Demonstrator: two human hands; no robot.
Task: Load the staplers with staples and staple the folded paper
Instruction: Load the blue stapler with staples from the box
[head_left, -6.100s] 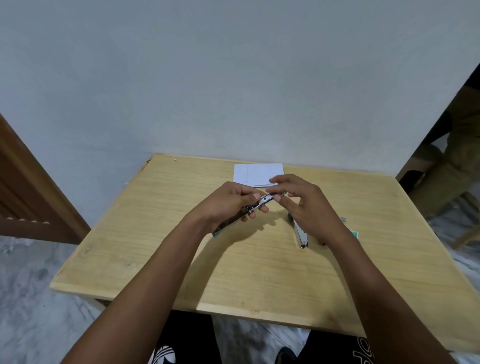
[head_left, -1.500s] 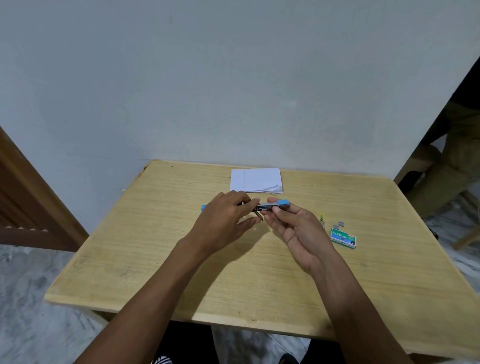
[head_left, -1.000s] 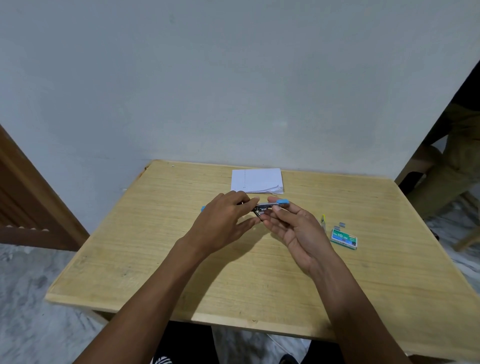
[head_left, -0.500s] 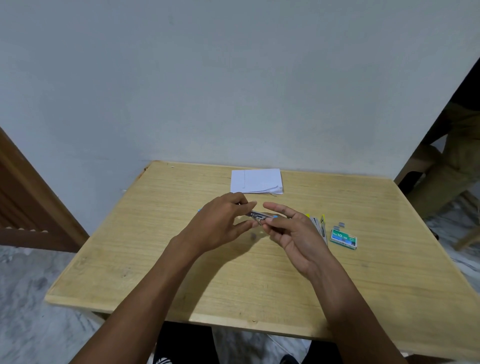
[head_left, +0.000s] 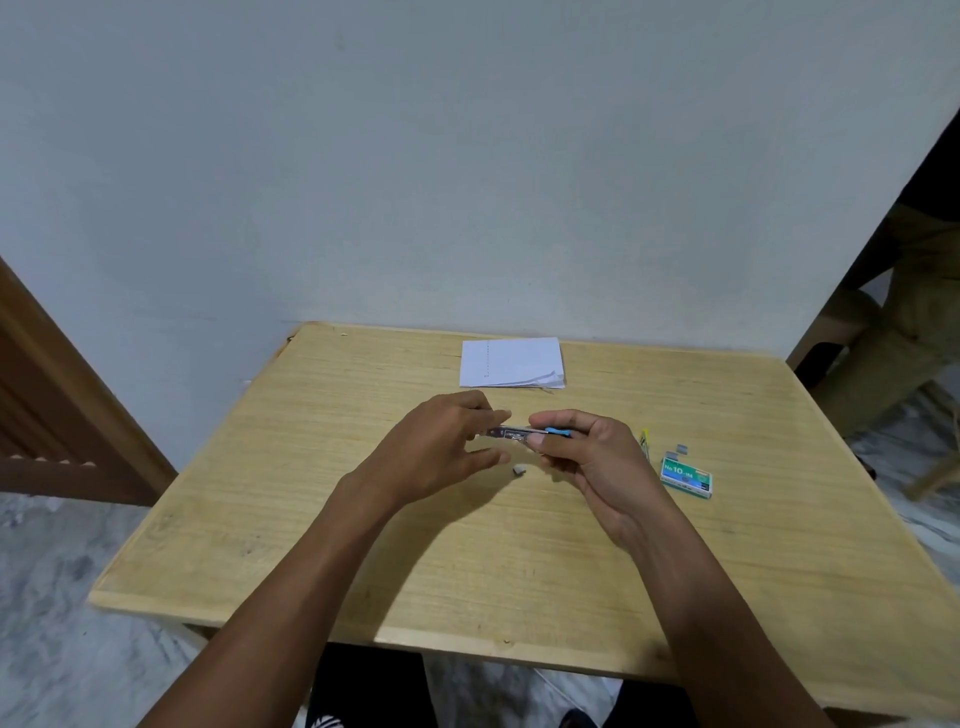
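- My right hand (head_left: 587, 457) grip now clamps the stapler (head_left: 524, 432).
- Left hand (head_left: 441, 452) flanks its end; whether it pinches, I cannot tell.
- A staple strip (head_left: 518, 471) newly lies on the counter (head_left: 467, 571).

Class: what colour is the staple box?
The small cardboard staple box is green with white lettering; head view.

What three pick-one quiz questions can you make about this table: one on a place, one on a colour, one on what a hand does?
1. Where is the folded paper? A) near the far edge of the table B) on the floor C) on a chair
2. What colour is the staple box? A) red B) green C) black
3. What does the right hand do? A) lies flat B) grips the stapler C) lifts the paper
Answers: 1 A, it lies at the far side; 2 B, its top is green; 3 B, it curls round it.
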